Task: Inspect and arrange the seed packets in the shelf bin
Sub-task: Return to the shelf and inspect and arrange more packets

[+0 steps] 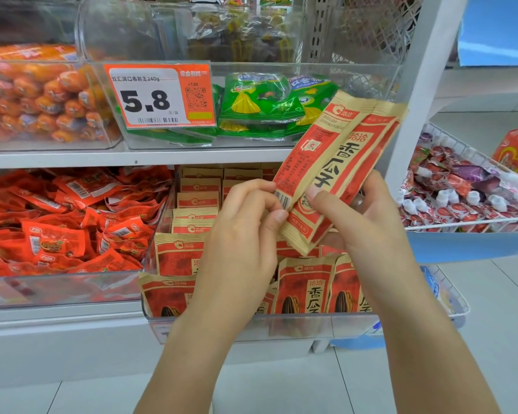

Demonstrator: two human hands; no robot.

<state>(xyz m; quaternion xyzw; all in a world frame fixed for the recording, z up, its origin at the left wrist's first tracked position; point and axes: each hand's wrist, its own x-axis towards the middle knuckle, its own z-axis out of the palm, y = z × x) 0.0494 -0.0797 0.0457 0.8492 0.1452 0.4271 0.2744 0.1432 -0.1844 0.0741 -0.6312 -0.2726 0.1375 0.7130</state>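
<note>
Pinching the lower barcode corner, the left hand [245,225] and right hand [362,222] grip tan-and-red seed packets [338,162] marked 洽洽 香瓜子, long axis tilting up-right, above the clear shelf bin [251,324].

Both forearms extend up and forward from the lower frame edge, converging. The left hand [245,222] is raised with fingers curled, thumb and forefinger pinching. The right hand [362,216] sits just beside it, thumb pressed forward, fingers wrapped behind.
</note>
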